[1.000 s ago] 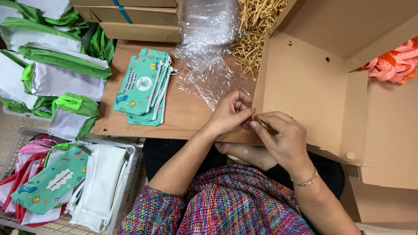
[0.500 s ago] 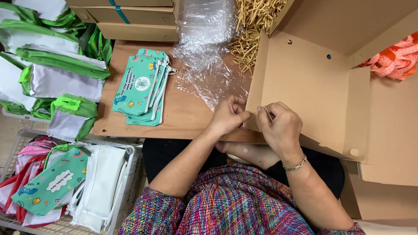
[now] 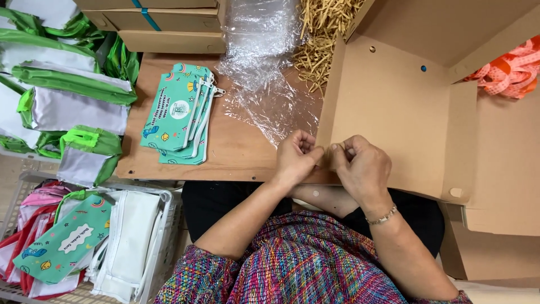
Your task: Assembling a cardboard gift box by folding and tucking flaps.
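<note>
Close in, above a multicoloured woven top (image 3: 304,264), both forearms reach forward. The left hand (image 3: 296,156) and the right hand (image 3: 361,166), a bracelet (image 3: 382,215) on its wrist, meet at the near edge of the worktop (image 3: 236,152). Their fingers (image 3: 306,147) are curled tight, pinching something small between them at the lower left corner of a flat cardboard box (image 3: 388,124); what it is, I cannot tell. The box lies open on the right of the worktop, flaps spread. Off to the left, a white basket (image 3: 169,225) holds white and green pouches. Further up the worktop, a stack of teal zip pouches (image 3: 180,112) lies well apart from the hands, crumpled clear plastic film (image 3: 264,62) beside it. Beyond that, a heap of tan paper shred (image 3: 323,39). Far left, green and white bags (image 3: 67,95) pile up; far right, an orange tape (image 3: 509,73) is bunched.
</note>
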